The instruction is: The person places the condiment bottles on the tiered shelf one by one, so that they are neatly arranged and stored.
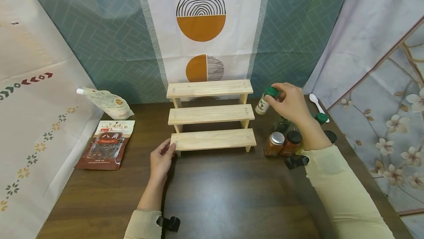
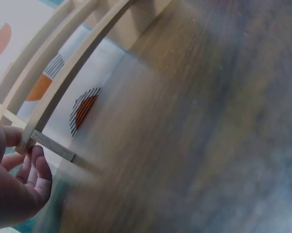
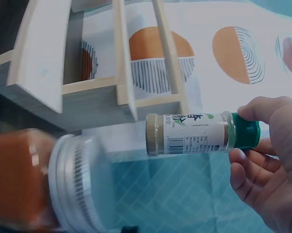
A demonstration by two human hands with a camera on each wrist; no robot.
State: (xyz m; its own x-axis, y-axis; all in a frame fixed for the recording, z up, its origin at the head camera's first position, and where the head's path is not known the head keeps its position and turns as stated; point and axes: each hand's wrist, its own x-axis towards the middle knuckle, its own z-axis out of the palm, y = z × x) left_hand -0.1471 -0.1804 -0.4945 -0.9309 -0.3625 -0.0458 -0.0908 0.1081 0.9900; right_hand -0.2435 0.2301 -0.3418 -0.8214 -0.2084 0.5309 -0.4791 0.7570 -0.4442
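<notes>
A three-step wooden rack (image 1: 212, 113) stands on the table in front of the hanging cloth. My left hand (image 1: 162, 158) pinches the left end of its lowest step; in the left wrist view the thumb (image 2: 12, 136) lies above the board and the fingers curl under it. To the right of the rack, my right hand (image 1: 289, 101) holds a spice jar (image 1: 262, 105) by its green cap (image 3: 247, 131). The jar has a white label and pale brown powder inside, and it hangs beside the rack's right end in the right wrist view.
Several spice jars stand at the right, among them a silver-capped jar (image 1: 275, 144) and a black-capped jar (image 1: 292, 142). A white spoon (image 1: 318, 107) lies behind them. At the left are a brown star-anise bag (image 1: 106, 145) and a spouted pouch (image 1: 107, 102).
</notes>
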